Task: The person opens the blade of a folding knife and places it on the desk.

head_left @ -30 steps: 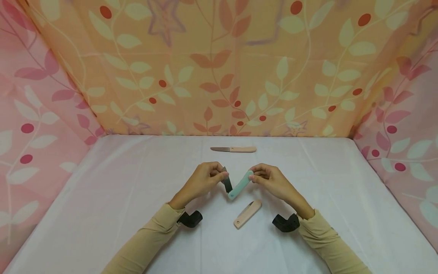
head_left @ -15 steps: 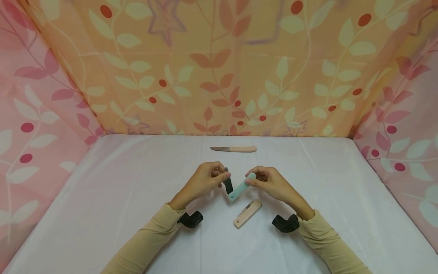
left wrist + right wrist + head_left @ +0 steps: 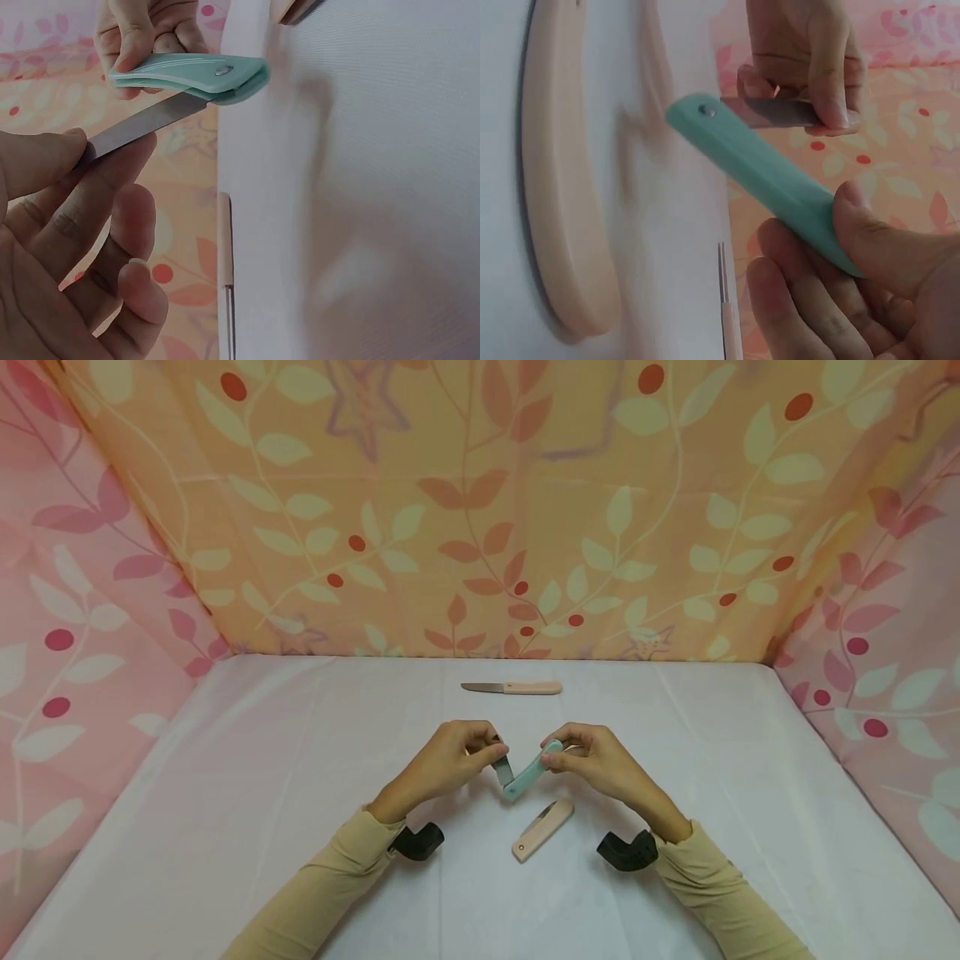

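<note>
Both hands hold a folding knife with a mint-green handle point(image 3: 531, 775) above the white table. My left hand point(image 3: 455, 756) pinches the steel blade point(image 3: 146, 124) near its tip between thumb and fingers. With thumb and fingertips my right hand point(image 3: 596, 760) grips the far end of the handle. In the head view blade and handle form a V, with the pivot lowest; a rivet shows there in the wrist views. A folded knife with a beige handle point(image 3: 542, 832) lies just below, nearer the person. Farther back lies an opened beige-handled knife point(image 3: 532, 688), its blade pointing left.
The white cloth-covered table point(image 3: 300, 727) is bounded by patterned fabric walls at the back and both sides. Black camera mounts sit at the left wrist point(image 3: 418, 842) and right wrist point(image 3: 628, 849), low over the table.
My right hand has shifted slightly left and its thumb now lies farther over the handle. My left hand has moved slightly right and down with the blade, covering more of its tip.
</note>
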A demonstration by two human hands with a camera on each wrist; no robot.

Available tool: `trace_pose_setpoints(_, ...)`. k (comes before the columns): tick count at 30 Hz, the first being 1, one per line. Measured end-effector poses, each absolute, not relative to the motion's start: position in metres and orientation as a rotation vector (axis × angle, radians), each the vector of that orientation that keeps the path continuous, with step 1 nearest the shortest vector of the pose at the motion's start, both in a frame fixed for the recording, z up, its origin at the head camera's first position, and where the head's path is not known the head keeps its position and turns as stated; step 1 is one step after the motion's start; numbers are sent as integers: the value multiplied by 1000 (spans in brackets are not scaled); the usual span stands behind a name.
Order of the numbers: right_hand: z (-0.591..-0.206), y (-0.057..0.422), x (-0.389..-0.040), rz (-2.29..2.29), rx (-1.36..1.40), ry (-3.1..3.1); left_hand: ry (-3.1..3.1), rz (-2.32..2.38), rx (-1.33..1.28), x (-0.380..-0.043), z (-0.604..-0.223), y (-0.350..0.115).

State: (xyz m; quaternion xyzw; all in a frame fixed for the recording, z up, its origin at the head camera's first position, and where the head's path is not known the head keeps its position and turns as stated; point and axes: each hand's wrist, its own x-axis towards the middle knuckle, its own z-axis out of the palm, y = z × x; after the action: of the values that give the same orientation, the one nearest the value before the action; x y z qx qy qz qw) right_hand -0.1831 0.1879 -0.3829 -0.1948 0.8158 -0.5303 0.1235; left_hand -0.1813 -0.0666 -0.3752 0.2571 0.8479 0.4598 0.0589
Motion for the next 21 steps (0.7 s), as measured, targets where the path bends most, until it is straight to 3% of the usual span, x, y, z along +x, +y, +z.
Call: trace_pose_setpoints(21,-385,198,-190,-1797,-464,2301,2491,1482,678,-192,-378,-78)
